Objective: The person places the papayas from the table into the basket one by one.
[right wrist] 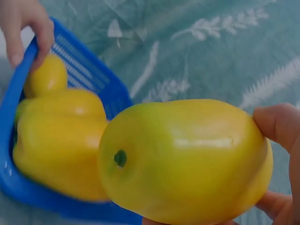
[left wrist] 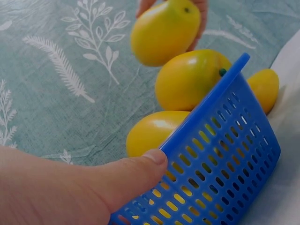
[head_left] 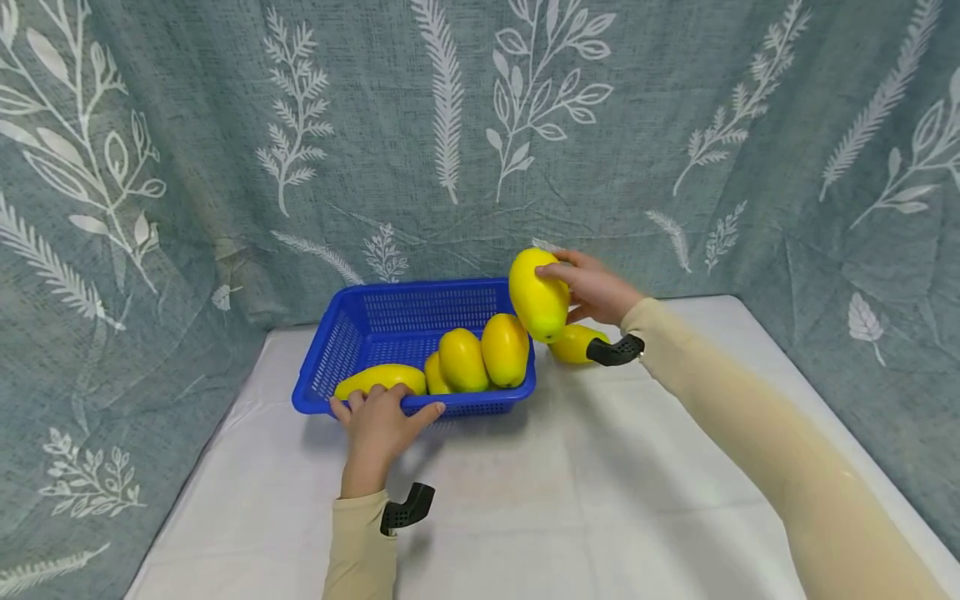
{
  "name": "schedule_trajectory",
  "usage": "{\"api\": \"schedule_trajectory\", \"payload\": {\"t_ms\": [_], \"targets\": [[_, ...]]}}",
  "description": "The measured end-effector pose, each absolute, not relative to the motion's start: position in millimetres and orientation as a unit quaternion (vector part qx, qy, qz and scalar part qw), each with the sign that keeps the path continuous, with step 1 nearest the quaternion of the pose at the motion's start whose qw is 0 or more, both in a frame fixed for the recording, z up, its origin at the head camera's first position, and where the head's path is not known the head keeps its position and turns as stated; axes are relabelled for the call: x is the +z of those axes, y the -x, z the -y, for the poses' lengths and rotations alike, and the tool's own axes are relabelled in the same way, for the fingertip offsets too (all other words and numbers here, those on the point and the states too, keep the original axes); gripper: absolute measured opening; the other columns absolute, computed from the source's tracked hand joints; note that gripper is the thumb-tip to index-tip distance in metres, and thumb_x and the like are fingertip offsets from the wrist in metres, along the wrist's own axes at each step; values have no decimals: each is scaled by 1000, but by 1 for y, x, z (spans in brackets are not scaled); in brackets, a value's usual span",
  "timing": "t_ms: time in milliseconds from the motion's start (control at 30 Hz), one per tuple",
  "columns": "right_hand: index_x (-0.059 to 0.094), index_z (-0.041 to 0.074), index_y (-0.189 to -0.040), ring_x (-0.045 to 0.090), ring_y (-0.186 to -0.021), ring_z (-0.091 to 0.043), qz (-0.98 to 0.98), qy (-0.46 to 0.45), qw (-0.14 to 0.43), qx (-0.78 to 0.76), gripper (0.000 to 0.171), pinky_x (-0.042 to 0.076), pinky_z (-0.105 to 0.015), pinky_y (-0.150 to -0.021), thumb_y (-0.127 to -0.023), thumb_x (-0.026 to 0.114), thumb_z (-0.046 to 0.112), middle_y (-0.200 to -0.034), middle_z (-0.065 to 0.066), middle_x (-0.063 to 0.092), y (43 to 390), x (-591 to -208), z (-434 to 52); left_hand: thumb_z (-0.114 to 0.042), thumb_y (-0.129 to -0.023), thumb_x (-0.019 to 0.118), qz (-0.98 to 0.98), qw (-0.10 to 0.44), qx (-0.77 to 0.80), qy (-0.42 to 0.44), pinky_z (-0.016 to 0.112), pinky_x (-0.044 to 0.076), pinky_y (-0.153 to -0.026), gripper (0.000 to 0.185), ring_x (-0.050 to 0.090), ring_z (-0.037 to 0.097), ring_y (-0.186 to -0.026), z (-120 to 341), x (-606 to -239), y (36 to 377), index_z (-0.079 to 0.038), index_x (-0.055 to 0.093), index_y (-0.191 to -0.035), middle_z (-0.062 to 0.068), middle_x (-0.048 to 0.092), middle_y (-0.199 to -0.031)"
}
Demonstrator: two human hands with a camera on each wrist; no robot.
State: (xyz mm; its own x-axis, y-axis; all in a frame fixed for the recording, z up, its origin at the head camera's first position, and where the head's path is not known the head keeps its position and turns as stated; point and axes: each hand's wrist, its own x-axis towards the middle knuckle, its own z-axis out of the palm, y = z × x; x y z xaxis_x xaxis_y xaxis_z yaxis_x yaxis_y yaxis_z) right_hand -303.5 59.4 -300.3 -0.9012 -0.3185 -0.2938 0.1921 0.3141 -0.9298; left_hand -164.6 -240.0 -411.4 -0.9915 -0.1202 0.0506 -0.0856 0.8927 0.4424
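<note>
My right hand [head_left: 596,287] holds a yellow mango [head_left: 538,293] up over the right end of a blue plastic basket [head_left: 420,288]. Thumb and fingers wrap the fruit from its right side, and its greenish stem end [right wrist: 120,158] points away from the palm. My left hand [head_left: 378,429] grips the basket's front rim, with fingers over the inside and the thumb [left wrist: 154,161] at the rim. Inside, a long mango [head_left: 382,380] lies by the left fingers. Several more, among them an upright mango [head_left: 506,350], fill the right side.
Another mango [head_left: 573,343] lies on the white-covered table [head_left: 525,508] right of the basket, partly behind the right wrist's black camera mount [head_left: 615,351]. A grey-green leaf-print curtain [head_left: 390,125] hangs close behind the basket and along both sides.
</note>
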Motion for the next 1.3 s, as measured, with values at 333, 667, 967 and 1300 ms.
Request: {"api": "schedule_trajectory", "payload": {"t_ms": [333, 667, 967, 1300], "targets": [[10, 19, -165, 48, -139, -46, -749, 9, 205, -630, 82, 48, -59, -109, -102, 57, 42, -166, -15, 27, 310, -296, -26, -59, -86, 72, 973, 50, -220, -53, 82, 1, -113, 64, 42, 58, -127, 240, -412, 165, -5, 71, -122, 27, 65, -121], [15, 18, -163, 52, -135, -43, -724, -16, 166, -670, 79, 48, -58, -109, -100, 60, 39, -161, -16, 31, 327, -296, -12, -59, -86, 73, 972, 54, -221, -54, 81, 1, -114, 63, 44, 55, -123, 238, -415, 165, -6, 72, -120, 25, 66, -119], [17, 19, -162, 52, -135, -43, -727, -2, 175, -664, 81, 48, -58, -109, -99, 63, 39, -159, -19, 34, 333, -316, 16, -59, -86, 72, 972, 58, -221, -56, 80, 2, -114, 63, 44, 54, -123, 241, -413, 164, -6, 72, -121, 25, 66, -120], [17, 18, -163, 60, -127, -42, -741, -27, 195, -642, 83, 54, -55, -102, -98, 66, 36, -156, -20, 41, 333, -356, 39, -57, -85, 74, 969, 65, -232, -59, 79, 1, -114, 62, 45, 53, -121, 238, -413, 162, -5, 73, -119, 24, 66, -116]]}}
